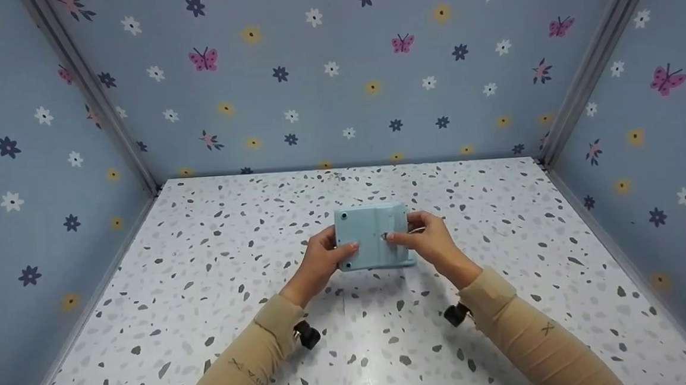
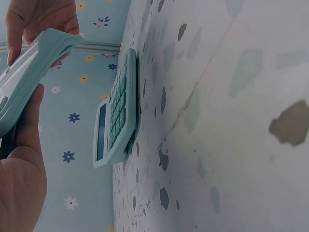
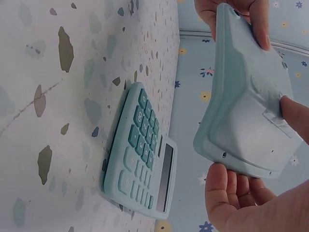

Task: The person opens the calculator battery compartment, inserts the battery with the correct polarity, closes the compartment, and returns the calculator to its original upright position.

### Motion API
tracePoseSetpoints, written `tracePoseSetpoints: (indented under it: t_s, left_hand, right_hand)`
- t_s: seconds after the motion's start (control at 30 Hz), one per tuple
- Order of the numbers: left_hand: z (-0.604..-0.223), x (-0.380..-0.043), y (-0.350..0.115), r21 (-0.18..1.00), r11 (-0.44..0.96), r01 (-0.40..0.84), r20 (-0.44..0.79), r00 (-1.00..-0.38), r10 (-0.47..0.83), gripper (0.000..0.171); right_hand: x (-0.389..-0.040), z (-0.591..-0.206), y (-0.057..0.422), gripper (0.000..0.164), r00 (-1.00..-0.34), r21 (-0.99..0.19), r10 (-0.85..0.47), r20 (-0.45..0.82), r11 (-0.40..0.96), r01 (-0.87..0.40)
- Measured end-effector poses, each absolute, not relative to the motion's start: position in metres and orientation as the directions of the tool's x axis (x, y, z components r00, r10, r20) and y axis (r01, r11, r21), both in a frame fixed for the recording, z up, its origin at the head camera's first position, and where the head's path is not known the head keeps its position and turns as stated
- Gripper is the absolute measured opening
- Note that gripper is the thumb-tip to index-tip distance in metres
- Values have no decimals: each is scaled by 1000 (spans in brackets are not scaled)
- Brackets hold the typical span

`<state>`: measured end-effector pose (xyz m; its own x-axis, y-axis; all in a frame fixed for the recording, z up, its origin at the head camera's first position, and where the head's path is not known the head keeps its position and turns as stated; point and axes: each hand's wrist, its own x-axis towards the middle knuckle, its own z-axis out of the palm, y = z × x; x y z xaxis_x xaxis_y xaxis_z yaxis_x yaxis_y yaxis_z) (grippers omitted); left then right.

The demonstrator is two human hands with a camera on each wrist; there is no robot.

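Note:
Both hands hold up a light blue calculator over the table, its underside turned toward the head camera and its key side hidden. My left hand grips the left edge, thumb flat on the back. The right hand grips the opposite edge, with its thumb pressed beside a small notch in the back. In the right wrist view that thumb lies at the outlined battery cover. A second calculator of the same colour lies below on the table, keys and screen showing; the held one hides it in the head view.
The speckled white table is bounded by a flowered blue back wall and matching side walls. Metal posts stand at the back corners. Black wrist-worn devices hang below the sleeves.

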<state>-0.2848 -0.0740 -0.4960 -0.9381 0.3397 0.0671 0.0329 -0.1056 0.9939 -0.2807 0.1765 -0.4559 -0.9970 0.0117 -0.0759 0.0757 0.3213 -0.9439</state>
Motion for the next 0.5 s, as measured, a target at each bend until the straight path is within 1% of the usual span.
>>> tracePoseSetpoints:
  t_s: [0.2, 0.33, 0.5]
  left_hand:
    - [-491, -281, -73, 983, -9, 183, 177, -931, 318, 53]
    - [-489, -278, -72, 954, 37, 299, 273, -910, 313, 49]
    - [-489, -277, -71, 908, 90, 409, 363, -875, 321, 43]
  right_hand:
    - [-281, -456, 181, 67, -998, -943, -23, -62, 328, 51]
    - [-280, -455, 184, 70, -998, -938, -35, -46, 347, 31]
    - [-278, -453, 189, 67, -998, -939, -56, -21, 343, 0]
